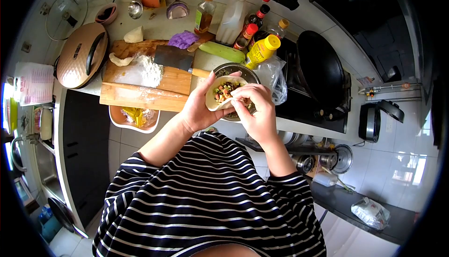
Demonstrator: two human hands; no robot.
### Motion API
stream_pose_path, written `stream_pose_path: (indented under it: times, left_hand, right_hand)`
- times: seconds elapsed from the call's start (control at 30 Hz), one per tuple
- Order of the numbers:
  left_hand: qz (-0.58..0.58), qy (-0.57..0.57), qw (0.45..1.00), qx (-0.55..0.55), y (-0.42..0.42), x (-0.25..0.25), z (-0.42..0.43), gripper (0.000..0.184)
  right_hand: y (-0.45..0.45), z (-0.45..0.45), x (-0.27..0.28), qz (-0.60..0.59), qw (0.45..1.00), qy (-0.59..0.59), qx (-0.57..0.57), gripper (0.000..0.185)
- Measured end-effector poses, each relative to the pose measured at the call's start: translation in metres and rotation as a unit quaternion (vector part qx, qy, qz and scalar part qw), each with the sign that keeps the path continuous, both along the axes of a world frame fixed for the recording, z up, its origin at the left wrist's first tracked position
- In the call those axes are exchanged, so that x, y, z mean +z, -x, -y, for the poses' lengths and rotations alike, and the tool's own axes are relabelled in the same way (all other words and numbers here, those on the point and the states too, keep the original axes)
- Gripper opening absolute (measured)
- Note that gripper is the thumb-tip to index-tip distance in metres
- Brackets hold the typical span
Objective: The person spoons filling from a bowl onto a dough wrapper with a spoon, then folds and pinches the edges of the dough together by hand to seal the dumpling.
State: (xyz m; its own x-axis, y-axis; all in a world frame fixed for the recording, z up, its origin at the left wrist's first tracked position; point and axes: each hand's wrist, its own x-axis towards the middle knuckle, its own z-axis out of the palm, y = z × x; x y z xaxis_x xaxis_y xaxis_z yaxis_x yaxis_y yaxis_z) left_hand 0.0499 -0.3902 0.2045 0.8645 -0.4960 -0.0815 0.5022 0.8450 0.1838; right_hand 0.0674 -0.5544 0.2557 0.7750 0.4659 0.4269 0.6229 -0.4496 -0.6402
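We've got the round dough wrapper (211, 99) cupped in our left hand (197, 106), chopped filling (226, 89) piled inside, right over the bowl (253, 73); our right hand (256, 108) pinches its edge, while the cleaver (173, 58) lies nearby, handle pointing bowlward.

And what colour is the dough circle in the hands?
The dough circle is pale cream, best seen in the head view.

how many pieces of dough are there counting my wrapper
3: the filled wrapper in your left hand, a lump at the back edge of the cutting board, and a curved strip beside the flour. A scrap behind is unclear; others may be hidden.
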Motion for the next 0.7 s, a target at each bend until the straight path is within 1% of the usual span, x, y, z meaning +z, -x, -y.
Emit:
stream_pose_path:
  times: [0.17, 0.37, 0.57, 0.7]
  left_hand:
    - [0.000, -0.022, 1.000, 0.004, 0.001, -0.001, 0.002, 0.060]
    - [-0.005, -0.019, 1.000, 0.004, 0.004, -0.002, 0.002, 0.058]
    - [0.016, -0.029, 0.999, 0.003, 0.005, -0.009, 0.003, 0.054]
    - [0.031, -0.026, 0.999, -0.007, 0.009, -0.011, 0.004, 0.055]
  right_hand:
    - [-0.002, -0.001, 0.000, -0.033, 0.999, -0.004, -0.019, 0.011]
    - [-0.003, -0.004, -0.002, -0.021, 0.999, -0.019, -0.032, 0.009]
    - [-0.005, -0.006, -0.002, -0.020, 0.998, -0.043, -0.034, 0.011]
    - [-0.003, -0.007, -0.004, -0.001, 0.997, -0.028, -0.071, 0.013]
